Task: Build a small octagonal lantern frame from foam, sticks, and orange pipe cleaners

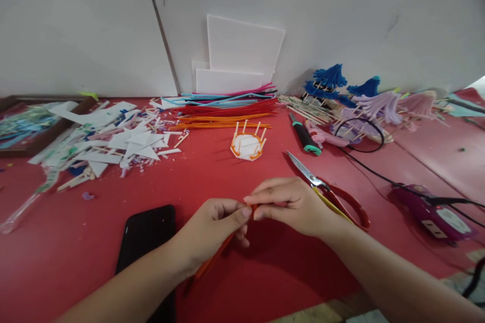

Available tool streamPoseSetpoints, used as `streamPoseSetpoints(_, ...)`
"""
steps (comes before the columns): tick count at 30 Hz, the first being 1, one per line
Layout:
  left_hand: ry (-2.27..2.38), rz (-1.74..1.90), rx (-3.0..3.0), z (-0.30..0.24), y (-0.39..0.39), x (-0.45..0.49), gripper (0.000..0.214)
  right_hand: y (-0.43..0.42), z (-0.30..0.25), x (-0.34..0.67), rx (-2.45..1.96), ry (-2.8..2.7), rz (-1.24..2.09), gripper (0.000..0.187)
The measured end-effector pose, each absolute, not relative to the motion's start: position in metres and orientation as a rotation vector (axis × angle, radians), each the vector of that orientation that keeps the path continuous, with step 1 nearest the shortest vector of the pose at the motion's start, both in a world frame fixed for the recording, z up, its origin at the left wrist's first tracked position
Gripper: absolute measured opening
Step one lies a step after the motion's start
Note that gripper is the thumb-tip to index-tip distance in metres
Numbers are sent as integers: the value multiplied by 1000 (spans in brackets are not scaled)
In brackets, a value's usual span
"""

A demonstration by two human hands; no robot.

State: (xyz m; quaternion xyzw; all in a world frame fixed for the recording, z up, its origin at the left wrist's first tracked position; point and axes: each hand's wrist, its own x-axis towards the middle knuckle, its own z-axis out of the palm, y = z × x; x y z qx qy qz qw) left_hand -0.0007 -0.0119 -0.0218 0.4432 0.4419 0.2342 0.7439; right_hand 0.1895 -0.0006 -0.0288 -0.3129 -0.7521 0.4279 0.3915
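In the head view, the left hand (223, 218) pinches some long orange stuff (214, 258) over the red surface (197, 176). The right hand (290, 204) pinches its far end, so their fingertips meet. Past them stands a small white base (248, 146) with little posts. Scissors (315, 180) lie by the right wrist, and 1 black phone (146, 232) lies by the left arm

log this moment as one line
left hand: holds orange strips | right hand: pinches their end | ahead: white base, upright sticks | right: scissors | left: phone
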Motion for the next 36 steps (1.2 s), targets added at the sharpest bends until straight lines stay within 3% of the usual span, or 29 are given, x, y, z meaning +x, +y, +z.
streamPoseSetpoints(7, 856, 451, 961, -22, -12, -2, 41, 1, -15, 198, -791, -2164, 1018, 8)
streamPoseSetpoints(11, 823, 442, 823, -21, -8, -4, 39, -7, -13, 192, -987, -2063, 1065, 14)
streamPoseSetpoints(16, 833, 729, 342, -17, -2, -3, 13, -16, -25, 178, -1132, -1634, 908, 19)
streamPoseSetpoints(23, 855, 875, 449, -20, -7, 2, 15, -24, -32, 163, -1056, -1747, 299, 13)
streamPoseSetpoints(31, 919, 902, 537, -24, -6, -1, 37, -24, -40, 162, -849, -1890, 314, 2)
streamPoseSetpoints(36, 840, 915, 555, -22, -8, 0, 45, -24, -31, 166, -779, -1898, 254, 9)
